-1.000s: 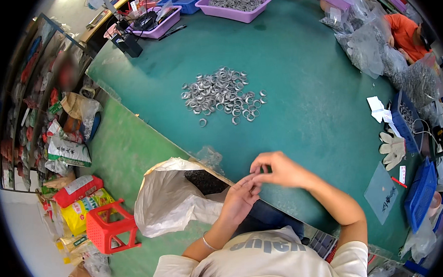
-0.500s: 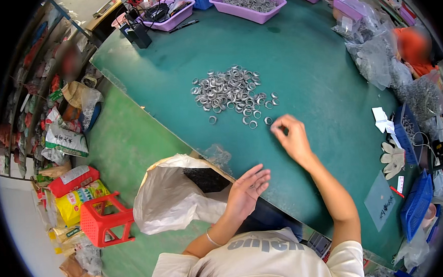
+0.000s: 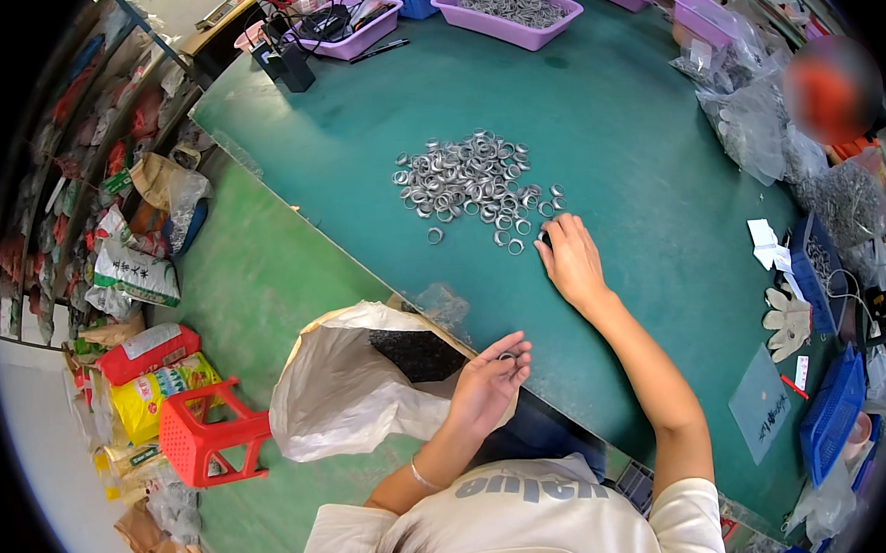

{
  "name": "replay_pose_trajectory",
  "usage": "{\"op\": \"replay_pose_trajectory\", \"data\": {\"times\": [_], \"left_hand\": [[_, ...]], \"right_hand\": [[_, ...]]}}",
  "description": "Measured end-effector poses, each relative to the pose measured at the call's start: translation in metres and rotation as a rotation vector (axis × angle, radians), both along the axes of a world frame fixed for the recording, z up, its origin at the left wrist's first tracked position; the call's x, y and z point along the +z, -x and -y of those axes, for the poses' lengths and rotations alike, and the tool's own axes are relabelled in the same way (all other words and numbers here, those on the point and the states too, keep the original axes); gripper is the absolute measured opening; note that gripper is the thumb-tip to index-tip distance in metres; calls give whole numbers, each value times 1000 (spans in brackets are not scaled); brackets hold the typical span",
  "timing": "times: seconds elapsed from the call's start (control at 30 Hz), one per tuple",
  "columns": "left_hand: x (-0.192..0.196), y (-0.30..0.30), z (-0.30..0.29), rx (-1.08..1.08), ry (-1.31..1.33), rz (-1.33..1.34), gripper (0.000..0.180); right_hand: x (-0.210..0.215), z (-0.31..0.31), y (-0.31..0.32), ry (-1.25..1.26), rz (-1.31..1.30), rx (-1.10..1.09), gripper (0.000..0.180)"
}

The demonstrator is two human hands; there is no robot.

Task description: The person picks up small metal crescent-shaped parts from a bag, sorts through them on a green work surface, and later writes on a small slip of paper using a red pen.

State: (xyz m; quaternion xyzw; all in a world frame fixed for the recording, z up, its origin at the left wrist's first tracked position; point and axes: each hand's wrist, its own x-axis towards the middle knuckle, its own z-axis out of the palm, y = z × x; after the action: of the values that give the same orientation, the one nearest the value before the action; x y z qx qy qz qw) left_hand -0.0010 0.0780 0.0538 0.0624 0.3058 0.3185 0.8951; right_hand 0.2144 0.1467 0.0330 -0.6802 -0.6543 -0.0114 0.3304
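Observation:
A heap of small grey metal rings lies on the green table, with several loose ones along its near side. My right hand reaches to the heap's near right edge, fingers close together and bent down over one ring, which is mostly hidden under the fingertips. Palm up above the table's near edge, my left hand has its fingers curled round a single ring. Just left of that hand, a large white sack gapes wide, with dark contents inside.
Pink trays and a black pen sit along the table's far side. To the right are plastic bags, a glove, a blue basket and a person in orange. A red stool stands on the floor at left.
My right hand has moved forward and its fingers have come down over a ring at the heap's edge. My left hand's fingers have curled in, with a ring now plainly visible there.

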Motion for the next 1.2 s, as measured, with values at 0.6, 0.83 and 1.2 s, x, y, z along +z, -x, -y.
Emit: {"op": "replay_pose_trajectory", "data": {"times": [0.6, 0.83, 1.2], "left_hand": [[-40, 26, -6, -34, -34, 502, 31], [-9, 8, 1, -58, -100, -19, 37], [-17, 23, -3, -45, -135, 189, 31]], "right_hand": [[37, 21, 45, 109, -493, 286, 13], [2, -11, 25, 67, -127, -7, 15], [22, -17, 18, 75, -281, -40, 14]]}}
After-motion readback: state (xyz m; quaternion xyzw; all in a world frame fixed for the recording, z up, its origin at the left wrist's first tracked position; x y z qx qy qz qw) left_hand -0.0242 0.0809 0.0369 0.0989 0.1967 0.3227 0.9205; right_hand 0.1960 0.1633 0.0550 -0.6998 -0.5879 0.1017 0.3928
